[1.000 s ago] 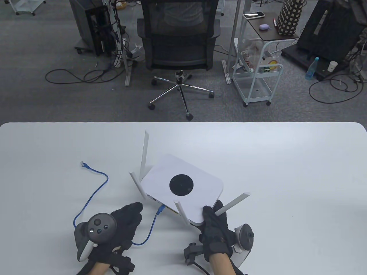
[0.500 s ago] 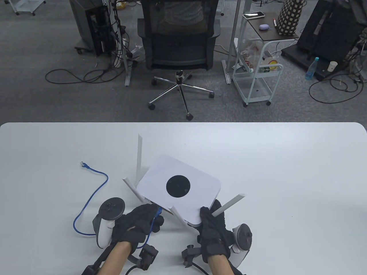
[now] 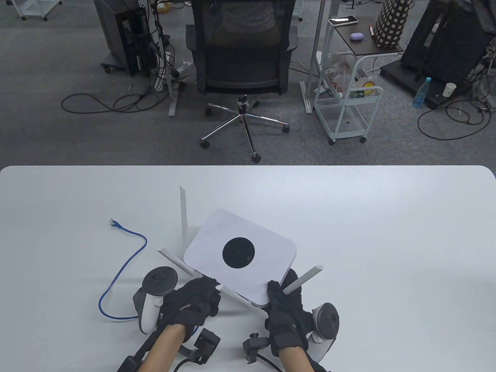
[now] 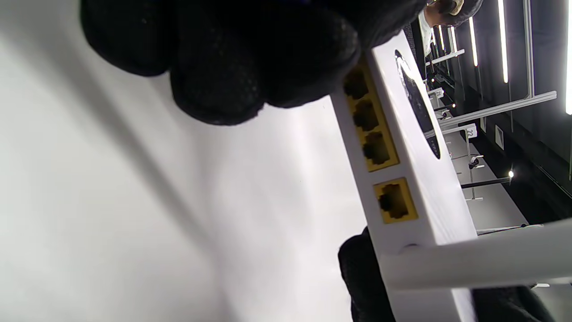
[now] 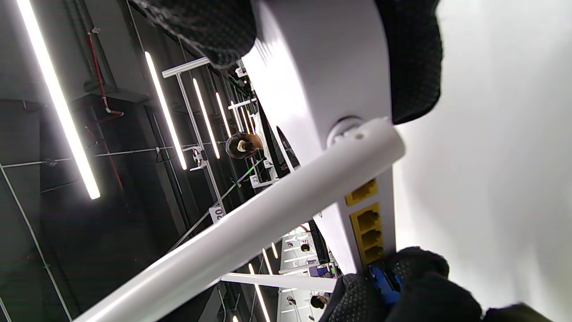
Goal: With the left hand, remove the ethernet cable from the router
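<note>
The white router [image 3: 238, 254] with a black disc on top lies on the table [image 3: 387, 232], its rear ports facing me. My left hand [image 3: 197, 302] is at the rear face and pinches the blue ethernet cable's plug [image 5: 384, 279], which sits against the yellow port row [image 5: 368, 228]. In the left wrist view my fingers [image 4: 223, 58] cover the plug beside open yellow ports [image 4: 375, 134]. The blue cable [image 3: 124, 267] loops away to the left, with its free end [image 3: 113, 222] on the table. My right hand [image 3: 286, 306] grips the router's near right corner [image 5: 321, 80].
Several white antennas stick out from the router: one upright [image 3: 183, 213], one near my left hand [image 3: 174, 261], one over my right hand [image 3: 304, 279]. An office chair [image 3: 242, 58] and a cart [image 3: 348, 104] stand beyond the table's far edge.
My left hand has moved right from the table to the router's rear and closed its fingers on the plug. The router has shifted slightly left. My right hand keeps its grip.
</note>
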Tool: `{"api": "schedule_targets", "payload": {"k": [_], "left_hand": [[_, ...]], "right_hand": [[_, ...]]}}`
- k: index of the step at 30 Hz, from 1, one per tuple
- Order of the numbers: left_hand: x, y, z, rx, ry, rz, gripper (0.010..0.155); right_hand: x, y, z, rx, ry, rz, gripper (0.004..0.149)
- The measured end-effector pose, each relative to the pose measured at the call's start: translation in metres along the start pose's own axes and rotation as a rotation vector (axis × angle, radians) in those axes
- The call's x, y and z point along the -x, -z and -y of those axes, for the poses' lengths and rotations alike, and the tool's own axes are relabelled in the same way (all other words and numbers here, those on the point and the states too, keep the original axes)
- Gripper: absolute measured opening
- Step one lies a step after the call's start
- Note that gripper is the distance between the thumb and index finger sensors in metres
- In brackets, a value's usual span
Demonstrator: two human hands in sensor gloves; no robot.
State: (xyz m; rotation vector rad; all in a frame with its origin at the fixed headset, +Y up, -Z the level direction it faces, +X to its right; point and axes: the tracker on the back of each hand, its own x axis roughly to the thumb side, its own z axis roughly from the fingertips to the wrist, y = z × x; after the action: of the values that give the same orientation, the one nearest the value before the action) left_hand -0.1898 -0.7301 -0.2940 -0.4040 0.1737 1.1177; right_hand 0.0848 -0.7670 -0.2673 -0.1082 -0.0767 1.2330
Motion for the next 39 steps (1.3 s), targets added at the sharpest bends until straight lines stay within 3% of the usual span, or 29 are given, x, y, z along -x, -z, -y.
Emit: {"api": "schedule_targets", "payload": {"k": [14,19,28,32,39], "left_hand": [[0.001,-0.005,-0.006,0.012,0.107,0.071,0.044],[0.002,-0.015,-0.015,-0.105,0.364,0.174,0.049],[0.021,-0.011,-0.035,-0.236,0.67,0.151,0.051],[0.028,-0.012,-0.042,-0.246,0.68,0.125,0.058],[0.018,-0.041,-0.061,-0.371,0.678,0.248,0.065]], "right_hand": [[-0.001,0.0,0.0,-0.009,0.031,-0.018,0.08],[-0.004,0.0,0.001,-0.016,0.059,-0.014,0.08],[-0.004,-0.001,0.003,0.009,0.058,-0.027,0.08],[-0.005,-0.001,0.004,0.023,0.06,-0.035,0.08],[-0.005,0.0,0.005,0.035,0.06,-0.044,0.08]]}}
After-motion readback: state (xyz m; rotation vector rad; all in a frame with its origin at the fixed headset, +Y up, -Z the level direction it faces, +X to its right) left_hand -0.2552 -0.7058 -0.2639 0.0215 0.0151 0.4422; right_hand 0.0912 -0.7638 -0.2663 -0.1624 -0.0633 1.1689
